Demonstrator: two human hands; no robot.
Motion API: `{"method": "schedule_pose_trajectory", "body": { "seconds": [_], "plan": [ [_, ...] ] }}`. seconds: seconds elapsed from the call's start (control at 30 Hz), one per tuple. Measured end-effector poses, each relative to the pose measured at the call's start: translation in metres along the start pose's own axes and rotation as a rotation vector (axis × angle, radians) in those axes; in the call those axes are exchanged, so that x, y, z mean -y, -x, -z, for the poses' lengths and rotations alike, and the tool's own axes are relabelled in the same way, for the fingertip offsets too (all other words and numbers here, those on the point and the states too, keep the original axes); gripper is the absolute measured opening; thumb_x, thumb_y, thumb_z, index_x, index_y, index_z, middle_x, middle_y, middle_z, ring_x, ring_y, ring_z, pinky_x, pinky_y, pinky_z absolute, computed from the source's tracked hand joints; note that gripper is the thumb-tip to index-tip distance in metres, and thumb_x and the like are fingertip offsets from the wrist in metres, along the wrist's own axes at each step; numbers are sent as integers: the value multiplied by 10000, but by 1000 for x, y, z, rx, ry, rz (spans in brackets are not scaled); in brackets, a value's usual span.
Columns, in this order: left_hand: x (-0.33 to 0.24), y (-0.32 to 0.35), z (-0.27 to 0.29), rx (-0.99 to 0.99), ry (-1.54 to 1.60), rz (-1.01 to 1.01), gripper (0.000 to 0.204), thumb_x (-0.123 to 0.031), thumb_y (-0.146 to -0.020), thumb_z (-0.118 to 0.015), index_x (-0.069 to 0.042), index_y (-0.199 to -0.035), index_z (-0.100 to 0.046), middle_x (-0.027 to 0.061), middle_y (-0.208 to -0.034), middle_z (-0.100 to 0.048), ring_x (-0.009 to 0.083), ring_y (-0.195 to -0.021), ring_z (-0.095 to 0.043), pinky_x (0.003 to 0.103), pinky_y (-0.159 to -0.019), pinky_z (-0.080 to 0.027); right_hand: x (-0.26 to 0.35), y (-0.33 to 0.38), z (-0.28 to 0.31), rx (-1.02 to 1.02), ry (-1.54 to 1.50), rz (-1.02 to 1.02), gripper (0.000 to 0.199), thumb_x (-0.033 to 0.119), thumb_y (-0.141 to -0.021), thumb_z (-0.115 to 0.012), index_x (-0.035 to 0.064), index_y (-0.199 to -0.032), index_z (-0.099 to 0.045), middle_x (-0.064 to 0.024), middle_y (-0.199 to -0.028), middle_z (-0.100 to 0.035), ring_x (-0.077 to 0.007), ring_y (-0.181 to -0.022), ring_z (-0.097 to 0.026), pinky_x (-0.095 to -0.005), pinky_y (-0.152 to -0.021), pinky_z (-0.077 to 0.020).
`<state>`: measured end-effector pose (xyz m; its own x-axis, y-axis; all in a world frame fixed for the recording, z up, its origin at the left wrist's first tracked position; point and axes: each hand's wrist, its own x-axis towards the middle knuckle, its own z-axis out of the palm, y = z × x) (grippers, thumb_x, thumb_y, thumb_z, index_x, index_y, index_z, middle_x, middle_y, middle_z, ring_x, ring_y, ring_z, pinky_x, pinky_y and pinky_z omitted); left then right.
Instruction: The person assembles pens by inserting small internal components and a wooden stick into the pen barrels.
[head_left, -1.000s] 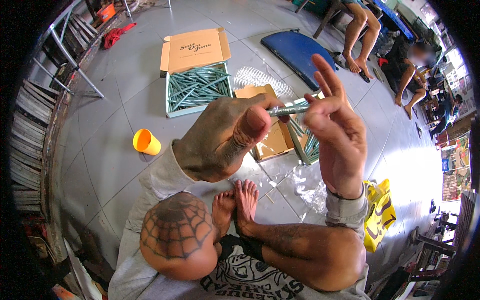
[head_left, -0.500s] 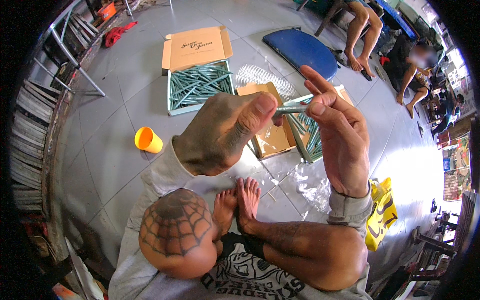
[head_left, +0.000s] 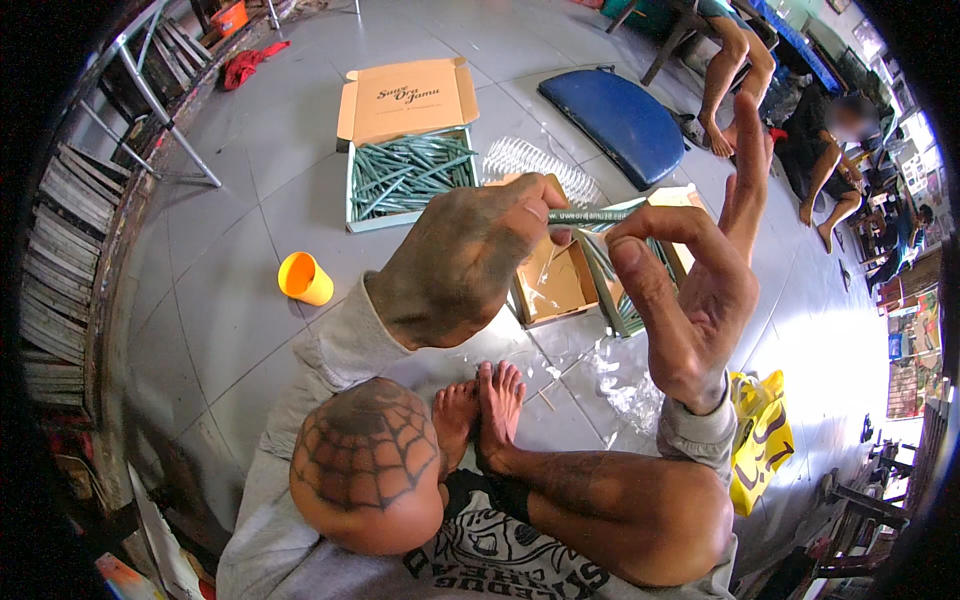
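Note:
My left hand (head_left: 465,250) is closed, its thumb and fingers holding a slim green stick (head_left: 598,215) with pale lettering along its side. The stick points right, toward my right hand (head_left: 700,270). There the thumb and forefinger press together just below the stick's right end, and the other fingers stretch up. Whether anything thin sits in that pinch, I cannot make out. Beyond my left hand, an open cardboard box (head_left: 408,98) is heaped with similar green sticks (head_left: 410,172). Partly hidden behind my hands are a brown cardboard box (head_left: 560,290) and another box of green sticks (head_left: 628,312).
A yellow cup (head_left: 305,279) stands on the floor at left. Crumpled clear plastic (head_left: 630,390) lies before my feet, a yellow bag (head_left: 758,440) at right. Clear plastic strips (head_left: 540,165) and a blue cushion-like panel (head_left: 615,125) lie farther off. Two people sit at far right.
My right thumb and forefinger have moved from the stick's right end to just below it, and that hand's raised fingers stretch higher. The stick's lettering now shows. The view has shifted slightly.

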<state>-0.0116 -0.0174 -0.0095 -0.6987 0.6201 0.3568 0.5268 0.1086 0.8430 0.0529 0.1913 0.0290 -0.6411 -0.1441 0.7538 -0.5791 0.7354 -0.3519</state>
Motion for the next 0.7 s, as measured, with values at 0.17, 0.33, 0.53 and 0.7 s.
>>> {"method": "schedule_pose_trajectory", "body": {
  "seconds": [0.17,0.33,0.53,0.7],
  "plan": [
    [-9,-6,-19,-157,193,-15,408,-384,-1039,-438,-18,-1144,-584,48,-824,-577,138,-784,-534,279,-754,-433,7,-8,5,20,-573,116,127,202,-781,-743,87,-829,-716,-274,-1587,-245,-423,-1506,-135,-572,-1186,-66],
    [-13,-3,-11,-35,210,23,337,-254,-1047,-473,11,-1213,-600,11,-769,-544,84,-695,-489,244,-639,-410,-4,-10,0,-23,-140,87,159,219,-814,-726,60,-816,-707,-243,-1584,-286,-393,-1513,-130,-569,-1189,-71],
    [-11,0,-16,-59,239,-27,349,-206,-1037,-508,28,-1275,-612,-1,-699,-536,78,-615,-485,248,-569,-407,-5,-7,2,35,63,22,161,204,-814,-746,46,-830,-721,-217,-1584,-304,-372,-1501,-183,-553,-1189,-103],
    [-11,1,-17,-57,214,-72,339,-204,-1031,-513,19,-1256,-636,-4,-651,-534,80,-579,-489,255,-547,-410,-5,-4,5,63,27,-42,131,175,-806,-754,53,-837,-717,-216,-1567,-338,-380,-1503,-170,-558,-1192,-80]
  ]
}}
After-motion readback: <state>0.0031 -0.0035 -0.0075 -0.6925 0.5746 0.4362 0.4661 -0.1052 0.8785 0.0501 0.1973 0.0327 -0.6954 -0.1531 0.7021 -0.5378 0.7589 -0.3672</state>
